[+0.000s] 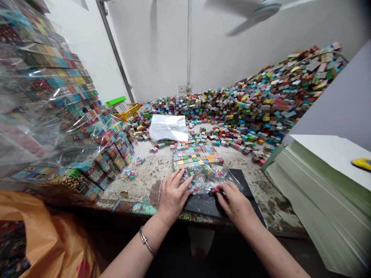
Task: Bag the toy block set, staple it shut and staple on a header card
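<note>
My left hand (174, 193) lies with its fingers spread over the left end of a clear plastic bag (224, 175) with small colourful pieces in it. With thumb and fingers pinched, my right hand (234, 200) holds a small dark red piece (214, 190) at the bag's near edge. What kind of piece it is, I cannot make out. Both hands rest over a black mat (199, 204). Just beyond the bag, small patterned boxes (195, 153) sit side by side in a flat block.
A silvery plastic sheet (168, 128) lies behind the block. Loose small boxes (261, 104) pile up against the wall. Film-wrapped box stacks (72, 88) rise at left, above an orange bag (43, 231). Pale green sheets (315, 185) with a yellow tool (361, 163) stand at right.
</note>
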`<action>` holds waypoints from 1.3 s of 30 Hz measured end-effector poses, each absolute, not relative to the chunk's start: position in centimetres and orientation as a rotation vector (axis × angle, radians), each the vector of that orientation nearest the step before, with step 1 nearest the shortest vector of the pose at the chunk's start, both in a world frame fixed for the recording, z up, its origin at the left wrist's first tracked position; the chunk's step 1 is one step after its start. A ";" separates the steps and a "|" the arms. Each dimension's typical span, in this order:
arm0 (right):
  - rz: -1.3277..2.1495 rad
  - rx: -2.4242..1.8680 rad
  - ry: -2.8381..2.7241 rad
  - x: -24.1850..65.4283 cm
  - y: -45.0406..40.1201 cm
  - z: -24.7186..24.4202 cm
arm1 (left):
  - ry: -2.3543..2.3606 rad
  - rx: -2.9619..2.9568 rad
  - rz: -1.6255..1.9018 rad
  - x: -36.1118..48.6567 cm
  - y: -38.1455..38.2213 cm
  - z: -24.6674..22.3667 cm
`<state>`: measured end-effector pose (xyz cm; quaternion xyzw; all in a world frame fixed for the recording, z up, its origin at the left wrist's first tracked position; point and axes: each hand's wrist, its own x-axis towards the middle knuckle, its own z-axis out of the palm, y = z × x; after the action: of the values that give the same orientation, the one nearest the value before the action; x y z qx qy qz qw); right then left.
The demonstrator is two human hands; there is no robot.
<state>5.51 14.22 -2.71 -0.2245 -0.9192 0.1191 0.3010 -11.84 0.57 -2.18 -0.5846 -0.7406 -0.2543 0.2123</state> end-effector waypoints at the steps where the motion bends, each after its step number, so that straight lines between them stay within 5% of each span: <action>1: 0.342 -0.597 -2.425 5.7 14.1 -2.4 | -2.056 -1.622 -0.705 -11.9 0.6 -2.2; 39: 0.238 -0.727 -2.341 -0.4 13.7 -3.3 | -1.956 -1.707 -1.058 -12.6 0.2 -3.1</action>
<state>-0.36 13.68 -3.34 -0.2783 -0.8963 0.0911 0.3330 -12.57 0.25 -3.07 -0.6001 -0.6878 -0.3721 0.1684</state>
